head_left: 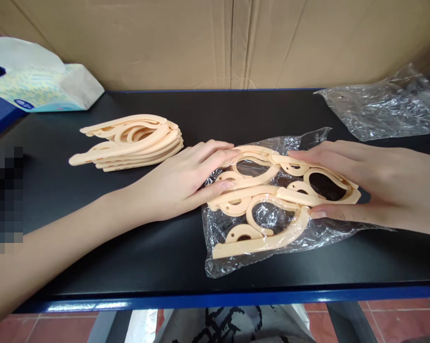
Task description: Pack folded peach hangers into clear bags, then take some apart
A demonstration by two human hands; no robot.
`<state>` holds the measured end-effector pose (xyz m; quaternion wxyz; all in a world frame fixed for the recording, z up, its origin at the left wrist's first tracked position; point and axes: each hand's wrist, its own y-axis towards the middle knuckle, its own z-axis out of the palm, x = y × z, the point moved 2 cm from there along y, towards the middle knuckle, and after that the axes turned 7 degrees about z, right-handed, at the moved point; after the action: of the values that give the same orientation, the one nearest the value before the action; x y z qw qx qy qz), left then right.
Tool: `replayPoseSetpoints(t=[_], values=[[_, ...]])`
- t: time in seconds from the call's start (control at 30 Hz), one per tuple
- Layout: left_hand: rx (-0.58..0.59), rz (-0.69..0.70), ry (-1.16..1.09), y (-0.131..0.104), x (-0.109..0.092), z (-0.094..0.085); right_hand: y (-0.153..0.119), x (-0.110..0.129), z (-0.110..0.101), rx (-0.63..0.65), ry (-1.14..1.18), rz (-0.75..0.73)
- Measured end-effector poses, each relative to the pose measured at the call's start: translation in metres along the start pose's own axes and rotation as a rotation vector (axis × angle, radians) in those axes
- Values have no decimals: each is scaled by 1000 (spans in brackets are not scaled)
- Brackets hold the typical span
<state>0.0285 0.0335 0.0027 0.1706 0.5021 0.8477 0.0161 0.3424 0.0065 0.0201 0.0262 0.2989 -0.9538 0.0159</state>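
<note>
Folded plastic pieces (129,143): pale peach. Worktop (111,267): black, blue edge. Tissue pack (32,90): yellow-and-blue speckled, dark blue oval logo. Cardboard (165,43): brown. Floor tiles (407,324): red.

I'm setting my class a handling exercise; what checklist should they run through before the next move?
1. Left hand touching the nearer peach plastic hangers: ok.
2. Right hand touching these hangers: ok.
3. Nearer clear plastic bag smooth: not ok, crinkled.
4. Separate pile of peach plastic hangers stacked together: ok.
5. Nearer hangers completely inside the bag: cannot tell.
6. Grip firm enough for lifting: cannot tell.
</note>
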Motion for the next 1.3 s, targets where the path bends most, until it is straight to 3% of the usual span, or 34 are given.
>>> replayPoseSetpoints(t=[1.3], values=[[12,9,9,2,1,1,-2,-3,2,-41,-45,16]])
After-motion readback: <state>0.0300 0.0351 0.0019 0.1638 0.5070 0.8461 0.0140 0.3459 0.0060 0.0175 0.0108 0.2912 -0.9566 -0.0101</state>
